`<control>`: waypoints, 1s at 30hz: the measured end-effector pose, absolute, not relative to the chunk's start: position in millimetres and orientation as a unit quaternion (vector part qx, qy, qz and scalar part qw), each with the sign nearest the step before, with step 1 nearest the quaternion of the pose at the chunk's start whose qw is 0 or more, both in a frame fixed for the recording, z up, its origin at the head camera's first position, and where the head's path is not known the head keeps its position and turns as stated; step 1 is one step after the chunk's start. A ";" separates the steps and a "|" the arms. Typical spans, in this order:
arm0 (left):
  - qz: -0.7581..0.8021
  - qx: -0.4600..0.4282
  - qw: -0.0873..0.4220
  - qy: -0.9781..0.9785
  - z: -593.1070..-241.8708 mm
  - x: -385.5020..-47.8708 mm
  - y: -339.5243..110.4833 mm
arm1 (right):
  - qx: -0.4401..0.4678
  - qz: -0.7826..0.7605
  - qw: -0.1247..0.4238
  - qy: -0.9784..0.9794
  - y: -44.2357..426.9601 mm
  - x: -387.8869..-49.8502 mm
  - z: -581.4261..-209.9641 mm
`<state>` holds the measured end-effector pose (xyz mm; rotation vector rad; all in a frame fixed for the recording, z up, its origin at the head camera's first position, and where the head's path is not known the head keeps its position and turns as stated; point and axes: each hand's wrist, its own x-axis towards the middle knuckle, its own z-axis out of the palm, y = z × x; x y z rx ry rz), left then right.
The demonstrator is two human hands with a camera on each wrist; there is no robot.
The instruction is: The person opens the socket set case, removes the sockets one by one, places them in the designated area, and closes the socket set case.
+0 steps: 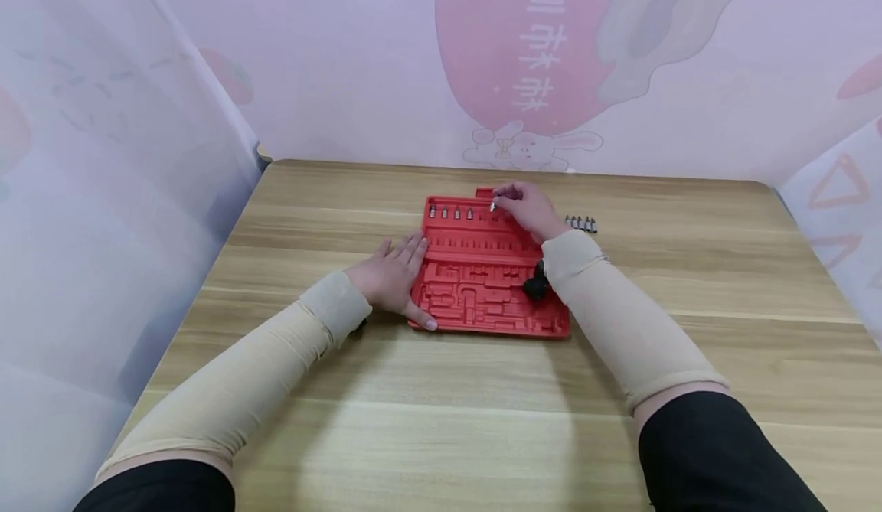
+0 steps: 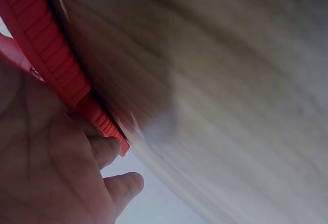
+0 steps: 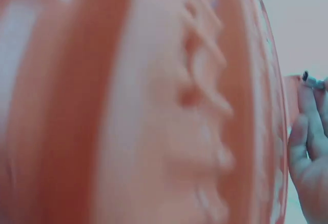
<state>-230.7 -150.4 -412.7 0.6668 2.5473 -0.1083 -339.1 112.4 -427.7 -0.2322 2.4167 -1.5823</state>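
Observation:
A red plastic tool case (image 1: 482, 256) with moulded slots lies unfolded on the table. Along its far row stand several small metal screwdriver bits (image 1: 458, 213), toward the left end. My right hand (image 1: 529, 210) pinches another bit (image 1: 493, 206) between thumb and fingertips, just over that row; this bit (image 3: 310, 80) also shows at the right edge of the right wrist view. My left hand (image 1: 394, 276) rests against the case's left side, fingers extended and thumb at the near corner. In the left wrist view, its palm (image 2: 51, 157) lies beside the ribbed red edge (image 2: 46, 34).
Several more bits (image 1: 581, 224) stand in a short row on the wooden table (image 1: 386, 428), right of the case. A black device (image 1: 535, 282) at my right wrist covers part of the case. Printed cloth (image 1: 331, 60) hangs behind the table and along its sides.

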 end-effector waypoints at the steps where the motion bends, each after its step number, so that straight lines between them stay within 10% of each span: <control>1: -0.039 0.244 0.251 0.936 -412.5 -230.8 -150.6 | -0.084 -0.546 0.126 0.824 115.7 -338.9 -426.9; 30: -0.009 0.226 0.261 0.938 -410.9 -233.1 -154.4 | -0.020 -0.639 0.164 0.751 237.9 -349.1 -421.6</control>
